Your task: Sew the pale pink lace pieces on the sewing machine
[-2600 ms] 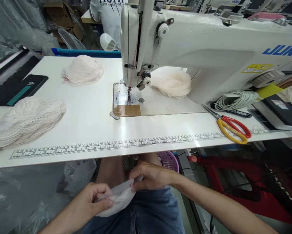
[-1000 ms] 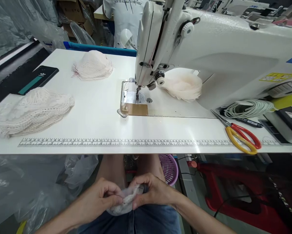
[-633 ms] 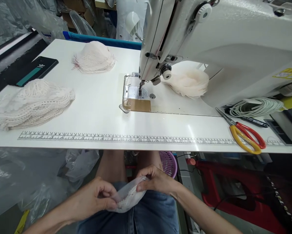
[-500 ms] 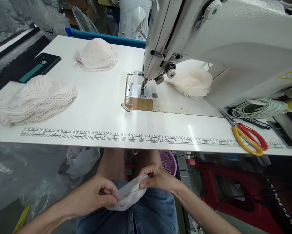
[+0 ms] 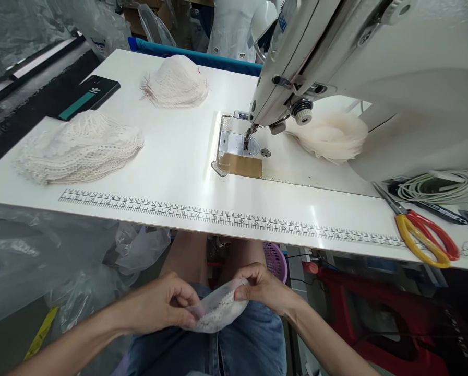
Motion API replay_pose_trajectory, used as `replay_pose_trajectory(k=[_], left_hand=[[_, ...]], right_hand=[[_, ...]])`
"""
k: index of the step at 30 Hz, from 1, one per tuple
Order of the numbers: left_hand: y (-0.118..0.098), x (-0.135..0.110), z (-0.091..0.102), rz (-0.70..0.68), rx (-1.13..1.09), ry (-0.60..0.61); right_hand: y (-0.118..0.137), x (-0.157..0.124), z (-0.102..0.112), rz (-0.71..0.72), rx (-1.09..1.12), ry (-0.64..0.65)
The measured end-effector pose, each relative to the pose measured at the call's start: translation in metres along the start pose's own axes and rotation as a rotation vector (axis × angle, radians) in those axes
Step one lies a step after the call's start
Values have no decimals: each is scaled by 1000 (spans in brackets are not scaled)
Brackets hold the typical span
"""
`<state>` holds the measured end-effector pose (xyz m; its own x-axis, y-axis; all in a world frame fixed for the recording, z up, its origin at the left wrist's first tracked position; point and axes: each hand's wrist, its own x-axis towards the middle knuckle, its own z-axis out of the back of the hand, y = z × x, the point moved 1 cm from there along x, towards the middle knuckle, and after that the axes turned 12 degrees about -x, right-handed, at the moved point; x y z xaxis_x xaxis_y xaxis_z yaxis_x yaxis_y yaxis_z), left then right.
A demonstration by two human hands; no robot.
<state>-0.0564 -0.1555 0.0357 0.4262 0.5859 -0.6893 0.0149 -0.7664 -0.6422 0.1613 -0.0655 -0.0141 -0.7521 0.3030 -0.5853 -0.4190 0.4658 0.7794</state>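
Observation:
Above my lap, both hands hold a small white piece of lace and sheer fabric (image 5: 221,312). My left hand (image 5: 175,305) pinches its left end between thumb and fingers. At the upper right end, my right hand (image 5: 255,286) grips it with the thumb on top. Bumpy lace trim shows along the middle, with a sheer layer around it. On the table, a stack of white lace pieces (image 5: 88,149) lies at the left, and a cream fabric stack with loose reddish threads (image 5: 177,83) sits farther back.
A sewing machine (image 5: 296,73) stands at the right, sheer beige fabric (image 5: 331,133) under its arm. Scissors (image 5: 423,235), coiled cord (image 5: 445,186) and a printed ruler (image 5: 218,216) are near the front edge. A black phone-like item (image 5: 88,96) lies left; a purple basket (image 5: 276,261) is below.
The view has shifted and tilted, so the table appears turned. Both hands keep hold of the lace piece, and the sheer layer now spreads wider around the trim.

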Motion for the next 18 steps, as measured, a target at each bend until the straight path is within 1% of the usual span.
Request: replay_pose_trajectory(k=[4, 7, 9, 11, 14, 16, 18], left_hand=[[5, 3, -1, -14, 14, -60], [5, 2, 0, -12, 20, -89], [3, 0, 1, -11, 15, -86], [2, -2, 3, -14, -1, -57], [1, 0, 2, -53, 10, -17], [3, 5, 0, -91, 62, -30], [6, 12, -4, -115, 130, -84]], right_hand=[[-3, 0, 0, -5, -12, -17], [-4, 0, 1, -3, -19, -17], [-3, 0, 0, 0, -23, -10], [0, 0, -2, 5, -29, -7], [5, 1, -8, 14, -42, -1], [9, 0, -12, 20, -50, 6], [11, 0, -14, 29, -59, 8]])
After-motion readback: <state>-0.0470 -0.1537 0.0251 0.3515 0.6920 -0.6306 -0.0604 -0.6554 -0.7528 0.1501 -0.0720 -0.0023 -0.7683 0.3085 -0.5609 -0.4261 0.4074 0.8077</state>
